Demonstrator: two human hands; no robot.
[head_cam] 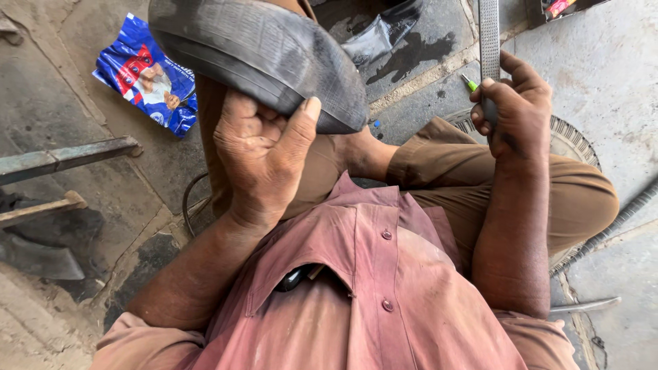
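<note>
Left hand (264,154): fingers clamped on the black, flattened rubber inner tube (260,51), thumb pressed on its lower edge.
Right hand (517,106): right of the tube, fingers clamped around a flat grey metal file (489,34).
Floor: blue printed plastic packet (147,75) left of the tube.

I sit on a stained concrete floor (603,62) with cracked seams running across it. Far to my left a crumpled blue and red plastic packet (147,75) lies flat on it. Nearer on the left, a metal bar (65,157) and a rusty tool handle (41,207) rest over dark grime. A dark wet patch (411,51) spreads far ahead of me, with a small green object (469,83) just right of it. A ribbed hose (617,223) crosses the floor on my right.
</note>
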